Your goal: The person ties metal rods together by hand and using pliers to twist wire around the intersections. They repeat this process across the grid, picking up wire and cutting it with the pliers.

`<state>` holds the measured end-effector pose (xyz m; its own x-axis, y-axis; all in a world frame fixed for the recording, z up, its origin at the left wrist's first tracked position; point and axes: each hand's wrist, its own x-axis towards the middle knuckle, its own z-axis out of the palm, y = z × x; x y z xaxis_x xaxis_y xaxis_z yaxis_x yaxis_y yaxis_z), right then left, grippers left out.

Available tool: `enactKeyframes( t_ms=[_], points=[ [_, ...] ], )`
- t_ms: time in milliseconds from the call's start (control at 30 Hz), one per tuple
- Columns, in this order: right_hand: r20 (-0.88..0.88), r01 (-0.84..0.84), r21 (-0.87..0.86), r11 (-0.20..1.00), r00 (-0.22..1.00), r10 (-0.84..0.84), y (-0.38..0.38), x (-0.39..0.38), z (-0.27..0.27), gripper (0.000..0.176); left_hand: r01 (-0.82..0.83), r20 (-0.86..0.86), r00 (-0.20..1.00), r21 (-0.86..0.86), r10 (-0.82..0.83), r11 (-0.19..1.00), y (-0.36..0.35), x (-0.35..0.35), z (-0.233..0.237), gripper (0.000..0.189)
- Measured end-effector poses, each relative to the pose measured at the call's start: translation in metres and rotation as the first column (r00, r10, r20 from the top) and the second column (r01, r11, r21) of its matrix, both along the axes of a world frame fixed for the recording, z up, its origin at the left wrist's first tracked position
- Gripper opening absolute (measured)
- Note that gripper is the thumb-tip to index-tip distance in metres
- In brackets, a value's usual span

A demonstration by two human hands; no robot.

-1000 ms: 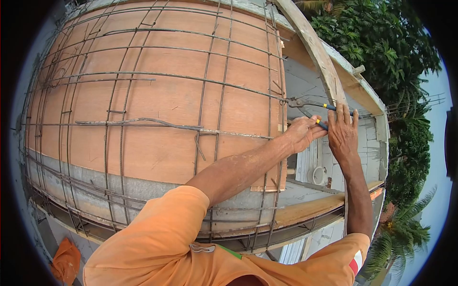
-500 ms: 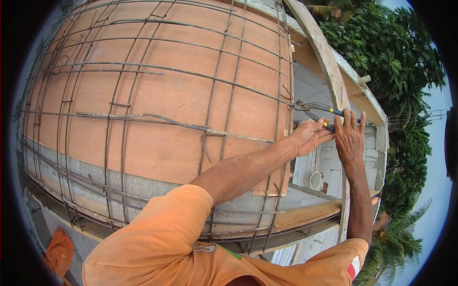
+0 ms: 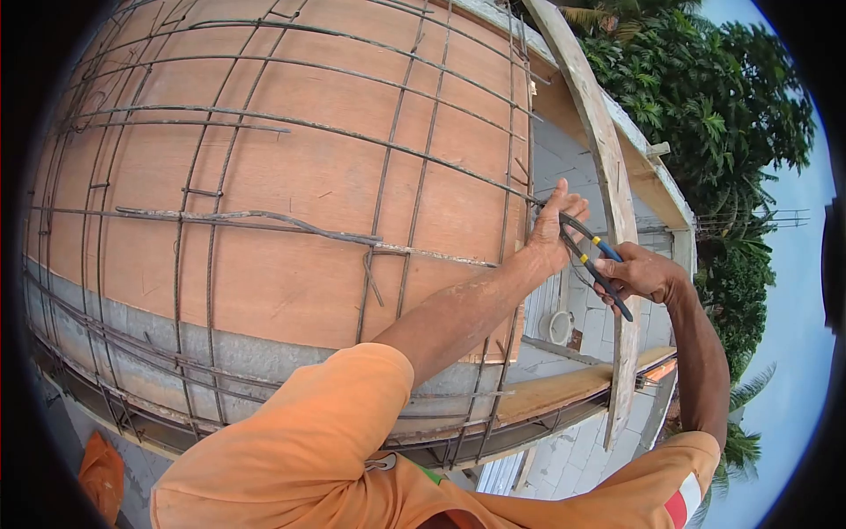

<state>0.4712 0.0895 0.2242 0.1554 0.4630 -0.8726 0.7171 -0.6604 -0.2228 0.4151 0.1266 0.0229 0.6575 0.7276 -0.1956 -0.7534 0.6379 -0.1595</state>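
My right hand point(image 3: 648, 271) is wrapped round the blue, yellow and black handles of a pair of pincers point(image 3: 585, 250). The handles are spread, and the head of the pincers lies against my left palm, partly hidden. My left hand point(image 3: 555, 227) has its thumb raised and its fingers stretched out, beside the end of a steel reinforcing bar point(image 3: 467, 168). This bar runs across a grid of tied bars over a plywood panel point(image 3: 308, 189).
A narrow wooden plank point(image 3: 601, 132) slants past just beyond my hands. Below lie pale blocks and a round white bucket point(image 3: 560, 328). A timber board point(image 3: 555, 394) and more bars edge the formwork. Trees point(image 3: 679, 97) stand at the right, orange cloth point(image 3: 102, 476) at lower left.
My right hand has moved down and right, and now grips the handles from the side. The pincers' head has left the bar end and swung down. My left hand has risen and its fingers opened.
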Motion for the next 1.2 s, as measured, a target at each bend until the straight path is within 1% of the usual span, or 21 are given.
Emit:
enactKeyframes(
  t_ms=[33, 100, 167, 200, 233, 267, 333, 433, 533, 600, 700, 733, 767, 800, 833, 933, 1000, 1067, 1100, 1133, 1200],
  points=[
    [-0.17, 0.093, -0.016, 0.995, 0.981, -0.095, -0.004, 0.008, -0.008, 0.046, -0.044, 0.054, 0.997, -0.033, 0.046, 0.998, 0.003, 0.0, 0.001, 0.08],
    [-0.079, 0.069, 0.006, 0.998, 0.995, -0.068, -0.01, 0.003, -0.007, 0.048, -0.008, 0.144, 0.989, -0.156, 0.031, 0.988, 0.002, -0.006, 0.007, 0.041],
    [0.189, -0.159, 0.033, 0.987, 0.971, 0.15, -0.01, -0.021, -0.002, 0.06, -0.005, 0.182, 0.983, -0.153, 0.033, 0.988, 0.002, -0.009, 0.006, 0.042],
    [0.186, -0.154, 0.028, 0.988, 0.972, 0.146, -0.019, -0.032, -0.005, 0.06, 0.004, 0.221, 0.975, -0.146, 0.028, 0.989, -0.001, -0.009, 0.006, 0.043],
    [0.571, -0.576, 0.14, 0.805, 0.712, 0.409, -0.036, -0.044, -0.008, 0.071, 0.009, 0.219, 0.975, -0.15, 0.025, 0.989, -0.002, -0.011, 0.009, 0.043],
    [0.866, -0.887, 0.046, 0.459, 0.264, 0.425, -0.05, -0.057, -0.013, 0.083, 0.017, 0.178, 0.984, -0.18, 0.016, 0.984, -0.001, -0.013, 0.014, 0.044],
    [0.892, -0.817, -0.009, 0.576, 0.254, 0.374, -0.071, -0.064, -0.023, 0.096, 0.028, 0.142, 0.99, -0.206, 0.002, 0.978, -0.001, -0.011, 0.015, 0.044],
    [0.983, -0.983, -0.078, 0.165, -0.049, 0.176, -0.088, -0.045, -0.041, 0.075, -0.008, 0.134, 0.99, -0.193, 0.034, 0.981, 0.001, -0.005, 0.019, 0.042],
    [0.964, -0.944, -0.255, 0.209, -0.23, 0.135, -0.084, 0.01, -0.065, 0.064, -0.022, 0.136, 0.988, -0.303, 0.067, 0.953, 0.004, -0.003, 0.024, 0.041],
    [0.976, -0.952, -0.199, 0.232, -0.172, 0.131, -0.074, 0.013, -0.06, 0.055, -0.036, 0.163, 0.982, -0.317, 0.092, 0.948, 0.002, 0.002, 0.019, 0.044],
    [0.777, -0.912, 0.184, 0.368, 0.364, 0.513, -0.05, 0.023, -0.03, 0.019, 0.004, 0.14, 0.99, -0.217, 0.027, 0.976, -0.004, -0.005, 0.009, 0.05],
    [0.776, -0.911, 0.184, 0.369, 0.364, 0.514, -0.038, 0.013, -0.015, 0.019, 0.005, 0.139, 0.99, -0.218, 0.026, 0.976, -0.007, -0.012, 0.012, 0.05],
    [0.432, -0.527, 0.277, 0.803, 0.815, 0.386, -0.023, 0.001, 0.003, 0.021, -0.003, 0.2, 0.979, -0.188, 0.042, 0.982, -0.007, -0.023, 0.022, 0.053],
    [0.046, 0.003, 0.11, 0.994, 0.999, -0.008, -0.015, -0.006, 0.013, 0.025, -0.011, 0.262, 0.964, -0.16, 0.054, 0.987, -0.008, -0.031, 0.028, 0.057],
    [-0.171, 0.125, 0.059, 0.99, 0.979, -0.113, -0.014, 0.008, 0.006, 0.035, -0.013, 0.266, 0.962, -0.159, 0.056, 0.987, -0.012, -0.033, 0.03, 0.057],
    [-0.291, 0.317, -0.024, 0.948, 0.905, -0.31, -0.028, 0.023, -0.01, 0.038, 0.036, 0.232, 0.973, -0.204, 0.012, 0.978, -0.005, -0.028, 0.03, 0.054],
    [-0.269, 0.309, -0.03, 0.951, 0.913, -0.305, -0.038, 0.021, -0.017, 0.044, 0.011, 0.291, 0.957, -0.037, 0.0, 0.999, -0.004, -0.02, 0.014, 0.041],
    [0.273, -0.098, 0.189, 0.977, 0.961, 0.043, -0.044, 0.012, -0.015, 0.062, 0.048, 0.288, 0.957, -0.106, -0.015, 0.993, -0.005, -0.023, 0.017, 0.035],
    [0.647, -0.416, 0.087, 0.905, 0.714, 0.266, -0.042, 0.001, -0.01, 0.077, 0.032, 0.268, 0.963, -0.138, 0.006, 0.99, -0.005, -0.02, 0.02, 0.034],
    [0.651, -0.417, 0.091, 0.905, 0.712, 0.263, -0.051, -0.013, -0.011, 0.077, 0.016, 0.251, 0.968, -0.167, 0.027, 0.986, -0.005, -0.019, 0.025, 0.033],
    [0.952, -0.93, 0.088, 0.358, 0.184, 0.244, -0.085, -0.046, -0.023, 0.085, 0.016, 0.239, 0.97, -0.208, 0.035, 0.978, -0.002, -0.018, 0.028, 0.03]
  ],
)
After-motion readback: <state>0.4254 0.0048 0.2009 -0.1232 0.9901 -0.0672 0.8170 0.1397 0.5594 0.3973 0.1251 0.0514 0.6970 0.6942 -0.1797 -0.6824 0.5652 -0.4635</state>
